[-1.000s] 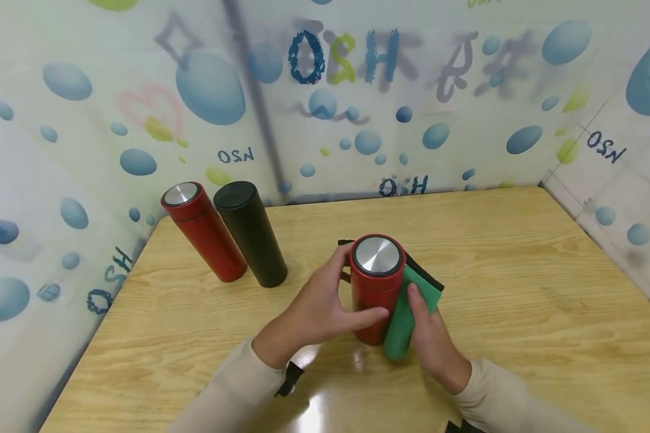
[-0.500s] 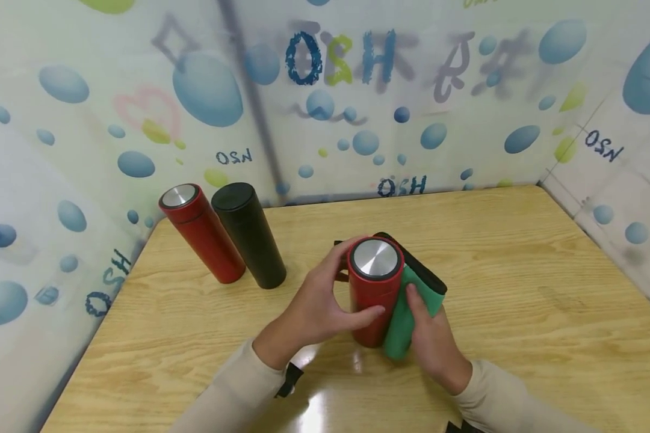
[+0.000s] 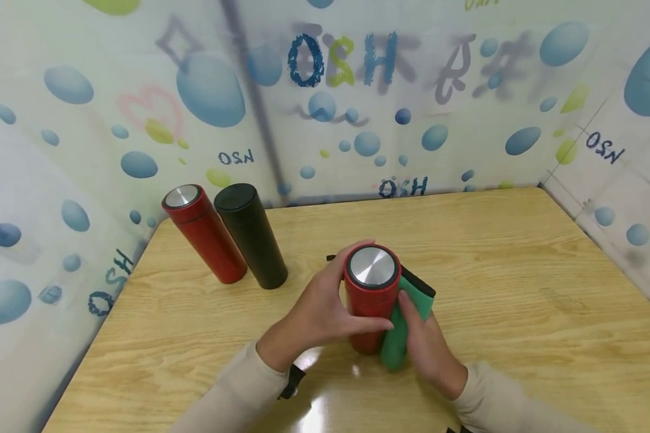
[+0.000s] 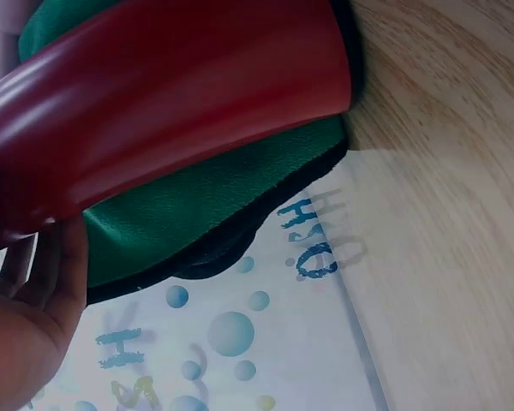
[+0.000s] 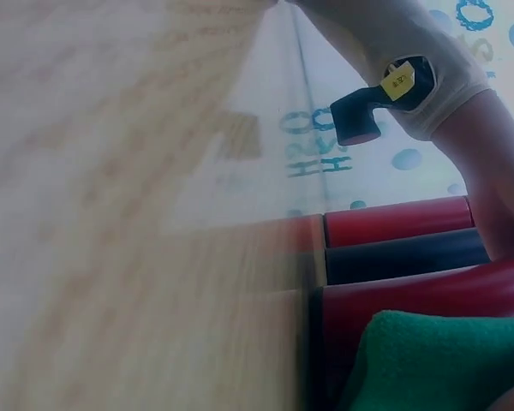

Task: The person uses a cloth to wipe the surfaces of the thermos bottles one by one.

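A red thermos bottle [image 3: 371, 302] with a shiny metal-topped lid stands near the middle of the table. My left hand [image 3: 322, 307] grips it from the left, thumb across the front; the other fingers are mostly hidden behind it in the head view. Against the bottle's right side, my right hand [image 3: 432, 353] holds a green cloth [image 3: 394, 347] with a black edge, its thumb lying on the near face. In the left wrist view the green cloth [image 4: 214, 201] passes behind the red bottle [image 4: 206, 94]. The right wrist view shows the cloth [image 5: 445, 360] close beside the bottle.
A second red thermos bottle [image 3: 208, 237] and a black thermos bottle [image 3: 253, 237] stand side by side at the back left of the wooden table [image 3: 520, 288]. Behind the table is a wall covering [image 3: 325, 138] printed with blue drops.
The gripped red bottle and the cloth have shifted slightly toward me and left, both hands with them. The cloth's black edge has dropped lower beside the bottle. The other two bottles stay put.
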The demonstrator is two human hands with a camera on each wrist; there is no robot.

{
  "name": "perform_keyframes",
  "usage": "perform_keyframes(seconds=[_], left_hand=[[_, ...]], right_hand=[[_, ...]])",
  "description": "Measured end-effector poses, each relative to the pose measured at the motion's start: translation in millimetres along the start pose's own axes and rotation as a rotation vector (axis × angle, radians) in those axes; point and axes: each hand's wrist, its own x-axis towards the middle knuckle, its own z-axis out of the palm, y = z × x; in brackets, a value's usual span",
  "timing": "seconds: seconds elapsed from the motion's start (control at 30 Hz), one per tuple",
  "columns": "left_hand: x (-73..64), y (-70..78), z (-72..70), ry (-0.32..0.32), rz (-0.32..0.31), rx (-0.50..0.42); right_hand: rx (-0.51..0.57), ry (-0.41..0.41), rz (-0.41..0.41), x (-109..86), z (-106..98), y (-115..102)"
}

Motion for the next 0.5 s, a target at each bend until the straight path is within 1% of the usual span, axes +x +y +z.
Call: perform_keyframes(seconds=[0.1,0.17,0.2,0.37,0.43,0.5], left_hand=[[0.0,0.9,1.1,0.03,0.013,0.051],[0.4,0.6,0.5,0.034,0.02,0.048],[0.6,0.3,0.1,0.03,0.018,0.037],[0.3,-2.9,-2.8,-0.02,-0.043,-0.06],[-0.2,-4.6,-4.4,-0.03,-0.057,-0.081],[-0.6,-6.0,-6.4,-0.039,-0.05,-0.078]], right_hand=[[-0.015,-0.014,0.002,-0.7,0.4,-0.7],[-0.009,-0.012,-0.008,-1.0,-0.3,-1.5],[-0.003,-0.011,-0.018,-1.1,-0.9,-1.8],[0.034,-0.011,-0.065,-1.5,-3.0,-1.8],[0.029,-0.009,-0.061,-0.7,-2.8,-1.3],[0.009,-0.011,-0.04,0.6,-2.4,-0.6]])
